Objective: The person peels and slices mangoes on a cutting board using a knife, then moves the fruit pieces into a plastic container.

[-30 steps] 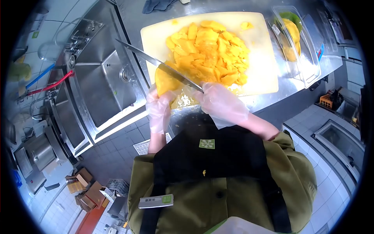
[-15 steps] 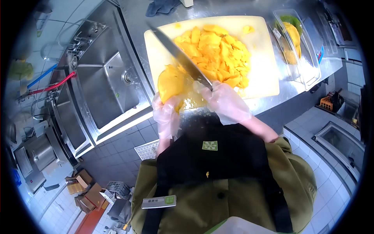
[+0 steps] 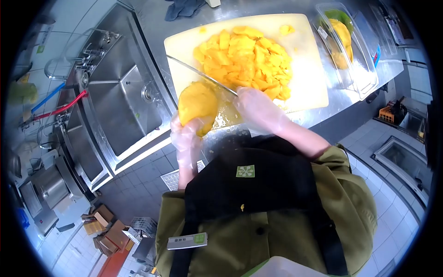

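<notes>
In a clear plastic glove, my left hand [image 3: 187,135] grips a peeled mango [image 3: 197,105] at the front left corner of the white cutting board [image 3: 311,64]. My right hand [image 3: 260,108], gloved as well, is closed around the handle of a long knife [image 3: 201,74]. The blade points to the far left, turned nearly edge-on, and passes just beyond the mango. A large heap of cut mango pieces [image 3: 249,57] covers the middle of the board. Wet juice shines on the board between my two hands.
Right of the board, a clear plastic container [image 3: 353,76] holds more yellow mango and something green. A metal sink [image 3: 122,106] lies to the left. At the far edge is a dark cloth [image 3: 183,8]. One small mango piece [image 3: 286,30] sits apart near the board's back right.
The knife has turned from showing its broad side to nearly edge-on, its tip swinging nearer. My left hand has tilted the mango, turning its rounded side up.
</notes>
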A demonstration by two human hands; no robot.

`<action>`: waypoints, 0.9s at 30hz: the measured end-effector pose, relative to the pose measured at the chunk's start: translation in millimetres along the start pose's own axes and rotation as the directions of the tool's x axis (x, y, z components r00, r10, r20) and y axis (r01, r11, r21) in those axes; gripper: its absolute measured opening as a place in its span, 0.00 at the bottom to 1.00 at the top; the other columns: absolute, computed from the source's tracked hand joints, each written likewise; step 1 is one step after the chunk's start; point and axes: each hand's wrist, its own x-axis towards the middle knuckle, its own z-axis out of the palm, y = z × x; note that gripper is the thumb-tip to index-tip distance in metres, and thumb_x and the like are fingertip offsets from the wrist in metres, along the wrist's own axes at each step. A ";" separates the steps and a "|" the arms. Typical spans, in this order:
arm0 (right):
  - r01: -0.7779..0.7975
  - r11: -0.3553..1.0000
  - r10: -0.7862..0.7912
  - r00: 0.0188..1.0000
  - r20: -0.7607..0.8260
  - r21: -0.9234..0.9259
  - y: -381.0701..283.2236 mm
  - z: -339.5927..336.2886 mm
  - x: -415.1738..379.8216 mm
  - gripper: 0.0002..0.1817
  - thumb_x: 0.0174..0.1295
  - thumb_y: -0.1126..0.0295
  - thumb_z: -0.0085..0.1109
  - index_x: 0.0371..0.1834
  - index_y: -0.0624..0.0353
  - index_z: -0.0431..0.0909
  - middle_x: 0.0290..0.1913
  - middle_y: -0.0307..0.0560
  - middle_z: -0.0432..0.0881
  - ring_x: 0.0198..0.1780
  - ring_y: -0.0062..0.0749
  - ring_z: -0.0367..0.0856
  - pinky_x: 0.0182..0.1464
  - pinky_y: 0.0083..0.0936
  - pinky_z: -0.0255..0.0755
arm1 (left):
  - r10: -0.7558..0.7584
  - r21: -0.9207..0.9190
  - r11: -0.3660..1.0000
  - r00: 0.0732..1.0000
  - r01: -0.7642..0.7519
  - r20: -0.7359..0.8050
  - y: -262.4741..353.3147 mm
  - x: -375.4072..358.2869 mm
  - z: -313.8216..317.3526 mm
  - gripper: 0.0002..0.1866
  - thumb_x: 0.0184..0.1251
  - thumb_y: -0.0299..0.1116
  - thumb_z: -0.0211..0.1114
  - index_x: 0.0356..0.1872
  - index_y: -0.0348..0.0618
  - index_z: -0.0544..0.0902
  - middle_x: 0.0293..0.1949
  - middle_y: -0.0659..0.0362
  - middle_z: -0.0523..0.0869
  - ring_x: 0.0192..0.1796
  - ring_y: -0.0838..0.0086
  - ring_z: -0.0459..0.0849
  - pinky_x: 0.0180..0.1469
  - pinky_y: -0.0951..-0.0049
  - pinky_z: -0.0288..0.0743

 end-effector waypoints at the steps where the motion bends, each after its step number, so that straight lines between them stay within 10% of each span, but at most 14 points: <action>1: 0.005 1.000 -0.005 1.000 -0.009 0.000 -5.6 -5.2 -3.0 0.07 0.58 0.74 0.52 0.27 0.68 0.74 0.30 0.58 0.76 0.36 0.52 0.79 0.37 0.42 0.74 | -0.024 -0.071 0.997 1.000 0.024 0.011 2.5 3.9 -0.2 0.17 0.49 0.26 0.60 0.43 0.32 0.81 0.37 0.57 0.84 0.38 0.72 0.83 0.43 0.76 0.76; 11: 0.044 0.999 -0.045 0.992 0.122 0.014 -11.5 27.3 1.7 0.08 0.61 0.73 0.51 0.33 0.68 0.77 0.30 0.57 0.78 0.34 0.53 0.80 0.38 0.43 0.74 | -0.144 -0.248 0.958 0.990 0.142 0.008 -4.1 9.6 -2.3 0.21 0.52 0.24 0.57 0.51 0.30 0.78 0.45 0.53 0.84 0.46 0.68 0.83 0.50 0.71 0.77; 20: -0.508 0.802 0.443 0.859 0.257 0.314 -8.0 15.6 7.5 0.28 0.67 0.51 0.49 0.38 0.75 0.77 0.35 0.72 0.80 0.40 0.62 0.81 0.44 0.45 0.73 | -0.288 -0.483 0.845 0.956 0.230 -0.048 -57.1 33.8 -68.8 0.24 0.55 0.26 0.57 0.55 0.28 0.73 0.52 0.46 0.80 0.54 0.56 0.82 0.59 0.60 0.76; 26: -0.316 0.924 0.246 0.923 0.296 0.218 -28.9 22.5 9.9 0.26 0.67 0.54 0.47 0.35 0.74 0.77 0.31 0.72 0.79 0.39 0.63 0.81 0.44 0.45 0.73 | -0.232 -0.486 0.852 0.973 0.194 -0.018 -46.7 33.0 -56.5 0.23 0.59 0.28 0.57 0.56 0.30 0.73 0.53 0.46 0.80 0.56 0.57 0.80 0.61 0.60 0.74; 27: -0.471 0.840 0.413 0.877 0.247 0.269 -16.9 45.9 8.5 0.26 0.67 0.54 0.47 0.35 0.75 0.77 0.32 0.73 0.79 0.39 0.63 0.80 0.44 0.45 0.73 | -0.231 -0.505 0.843 0.973 0.186 -0.028 -47.3 33.5 -56.3 0.23 0.60 0.28 0.57 0.57 0.30 0.73 0.53 0.47 0.80 0.56 0.58 0.80 0.61 0.60 0.73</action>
